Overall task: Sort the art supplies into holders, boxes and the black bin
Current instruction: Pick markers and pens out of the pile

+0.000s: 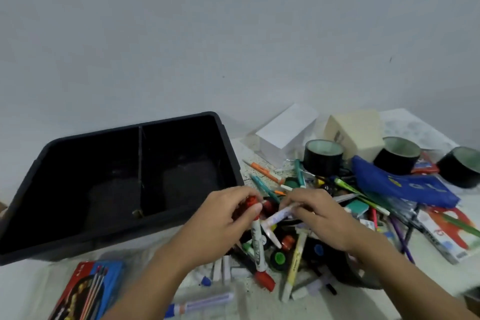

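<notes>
The divided black plastic bin (104, 239) stands just left of the jumbled pile of markers (293, 267). Over the pile, the left hand (220, 221) grips a red-capped white marker (257, 239). The right hand (322, 218) pinches a pale purple-printed marker (279, 215). A loose pinch could drop either back in.

1 black bin (104, 236), 2 compartments. 3 black tape rolls (323, 161). 2 boxes at back: 1 white box (285, 130), 1 cream box (355, 132). 1 blue pouch (405, 184). 1 brush pack (85, 291). Markers/pens heap (293, 262) on worktop: too many to count.
</notes>
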`<state>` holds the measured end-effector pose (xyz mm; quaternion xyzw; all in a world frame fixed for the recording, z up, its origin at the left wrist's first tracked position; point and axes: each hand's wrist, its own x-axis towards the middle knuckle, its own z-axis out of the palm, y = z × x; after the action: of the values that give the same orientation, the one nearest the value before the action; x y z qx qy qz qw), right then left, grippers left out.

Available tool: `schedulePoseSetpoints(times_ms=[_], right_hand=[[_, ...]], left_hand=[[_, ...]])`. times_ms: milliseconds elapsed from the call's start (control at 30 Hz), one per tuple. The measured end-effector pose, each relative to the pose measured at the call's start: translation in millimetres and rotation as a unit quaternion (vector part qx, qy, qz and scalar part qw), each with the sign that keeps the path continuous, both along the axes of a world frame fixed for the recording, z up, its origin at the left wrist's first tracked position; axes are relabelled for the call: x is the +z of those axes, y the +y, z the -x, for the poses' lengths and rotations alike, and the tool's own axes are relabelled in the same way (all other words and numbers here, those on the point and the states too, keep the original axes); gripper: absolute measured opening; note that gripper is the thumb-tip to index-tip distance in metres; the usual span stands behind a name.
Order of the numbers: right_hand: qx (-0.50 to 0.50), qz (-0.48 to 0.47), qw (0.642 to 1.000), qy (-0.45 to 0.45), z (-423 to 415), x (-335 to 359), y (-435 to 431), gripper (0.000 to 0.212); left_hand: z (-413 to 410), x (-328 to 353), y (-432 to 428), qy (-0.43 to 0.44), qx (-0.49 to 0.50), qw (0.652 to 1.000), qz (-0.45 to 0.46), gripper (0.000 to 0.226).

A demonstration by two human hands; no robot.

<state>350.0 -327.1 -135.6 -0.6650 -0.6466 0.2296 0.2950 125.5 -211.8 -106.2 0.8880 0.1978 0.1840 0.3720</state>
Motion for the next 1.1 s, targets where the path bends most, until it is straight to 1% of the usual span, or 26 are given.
schedulePoseSetpoints(times_ms=[133,233,333,433,500,600,700,867,967,1033,1100], right_hand=[[-0.023,-0.015,0.999,-0.038,-32,0,-4,0.021],[-0.019,-0.019,0.997,-0.073,-61,-7,-1,0.022],[0.012,-0.023,0.994,-0.104,-89,-20,-3,0.019],[0.035,-0.048,0.985,-0.163,-112,-25,-2,0.023],[0.065,-0.044,0.975,-0.207,-122,-27,0,0.026],[0.113,-0.036,0.965,-0.235,-127,-30,2,0.027],[0.135,-0.04,0.961,-0.24,-131,-34,5,0.026],[0.154,-0.056,0.959,-0.23,-134,-28,15,0.023],[0.158,-0.069,0.965,-0.196,-139,-9,28,0.028],[0.133,-0.097,0.97,-0.177,-147,3,42,0.023],[0.082,-0.128,0.974,-0.168,-155,11,59,0.021]], left_hand=[[-51,-9,-10,0.04,0.008,0.997,-0.063,0.022],[-83,-19,-13,0.043,0.047,0.994,-0.087,0.018],[-106,-32,-16,0.066,0.094,0.989,-0.09,0.012],[-121,-43,-14,0.079,0.112,0.986,-0.094,0.007],[-127,-51,-12,0.108,0.118,0.983,-0.094,0.011],[-127,-61,-9,0.14,0.145,0.975,-0.096,0.018],[-126,-65,-10,0.124,0.174,0.974,-0.074,0.016],[-129,-52,-4,0.12,0.177,0.976,-0.045,0.01],[-147,-35,13,0.094,0.189,0.975,-0.071,0.007],[-168,-23,32,0.07,0.207,0.97,-0.103,0.003],[-192,-16,53,0.057,0.217,0.964,-0.146,0.016]])
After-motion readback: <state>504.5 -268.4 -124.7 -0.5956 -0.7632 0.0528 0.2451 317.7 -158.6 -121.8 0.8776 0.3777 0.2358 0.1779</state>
